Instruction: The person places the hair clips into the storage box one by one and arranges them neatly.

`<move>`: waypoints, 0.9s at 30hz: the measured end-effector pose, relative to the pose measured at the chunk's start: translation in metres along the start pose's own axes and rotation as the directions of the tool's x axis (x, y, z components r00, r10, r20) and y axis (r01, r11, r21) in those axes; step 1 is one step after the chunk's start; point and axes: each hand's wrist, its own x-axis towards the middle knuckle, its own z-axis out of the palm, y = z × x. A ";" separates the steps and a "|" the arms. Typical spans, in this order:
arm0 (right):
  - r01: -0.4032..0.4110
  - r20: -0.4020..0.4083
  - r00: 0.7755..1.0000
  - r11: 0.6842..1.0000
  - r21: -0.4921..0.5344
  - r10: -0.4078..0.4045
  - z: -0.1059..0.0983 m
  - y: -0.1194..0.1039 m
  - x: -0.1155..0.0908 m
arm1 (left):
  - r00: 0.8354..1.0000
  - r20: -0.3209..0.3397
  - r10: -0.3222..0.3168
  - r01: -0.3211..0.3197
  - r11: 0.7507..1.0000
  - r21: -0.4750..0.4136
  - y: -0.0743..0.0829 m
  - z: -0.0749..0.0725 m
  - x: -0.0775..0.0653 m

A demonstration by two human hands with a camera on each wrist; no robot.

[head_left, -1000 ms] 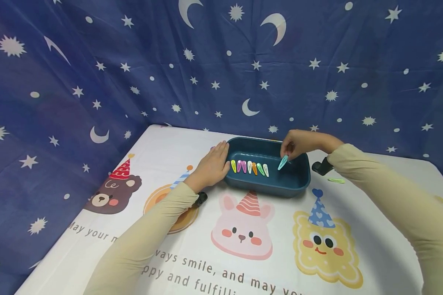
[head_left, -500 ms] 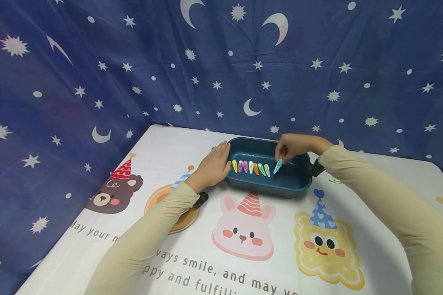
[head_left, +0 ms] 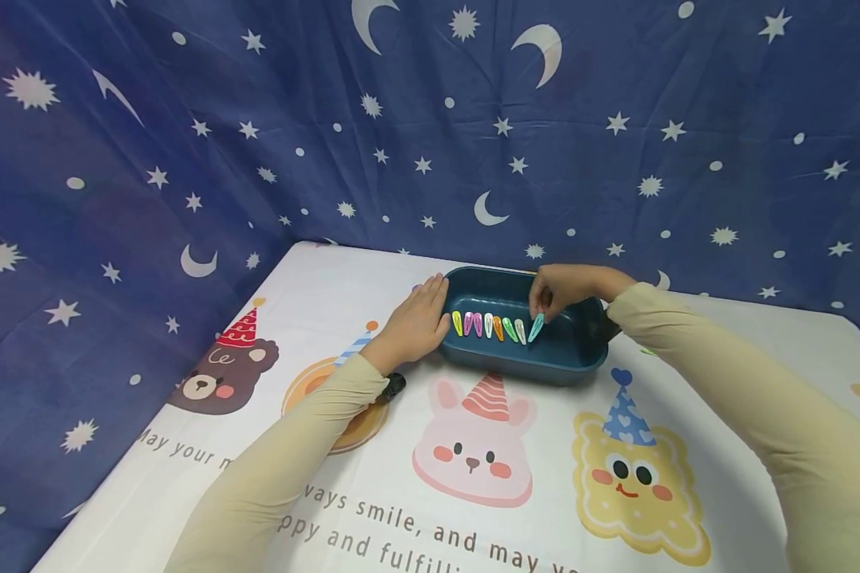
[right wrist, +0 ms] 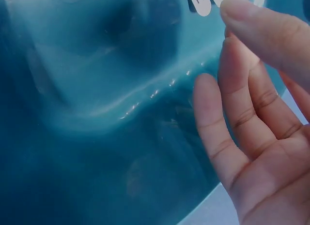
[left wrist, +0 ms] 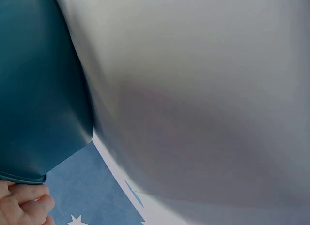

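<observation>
In the head view my right hand (head_left: 555,288) pinches a light blue snap hair clip (head_left: 536,327) by its upper end. The clip slants at the right end of a row of several hair clips in yellow, purple, white, orange and green inside a dark teal bin (head_left: 523,368). Just left of it lies a whitish clip (head_left: 520,331). My left hand (head_left: 416,320) rests against the bin's left end with fingers extended. Its fingers (left wrist: 31,191) show at the rim in the left wrist view. In the right wrist view, thumb and fingertips (right wrist: 237,9) meet close beside the pale clip ends.
A yellow-green clip (head_left: 646,351) lies on the table right of the bin, mostly hidden by the right sleeve (head_left: 717,382). The white tablecloth (head_left: 373,521) has printed cartoon figures and lettering. A blue star-patterned curtain (head_left: 416,119) stands behind and to the left.
My right hand has moved left and slightly toward the front, bringing the light blue clip up to the row's right end. The left hand stays at the bin's left end.
</observation>
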 end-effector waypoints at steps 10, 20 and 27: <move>-0.022 0.045 0.999 1.000 -0.001 0.022 0.004 0.002 0.008 | 1.000 -0.004 0.004 -0.004 1.000 0.000 -0.001 0.004 0.000; -0.047 0.068 0.997 0.999 -0.008 0.048 0.008 0.011 0.020 | 1.000 0.023 -0.004 0.004 1.000 0.012 0.000 0.001 0.000; -0.049 0.063 0.997 0.999 0.001 0.049 0.011 0.016 0.024 | 1.000 0.018 -0.008 0.008 1.000 0.002 -0.001 0.001 0.001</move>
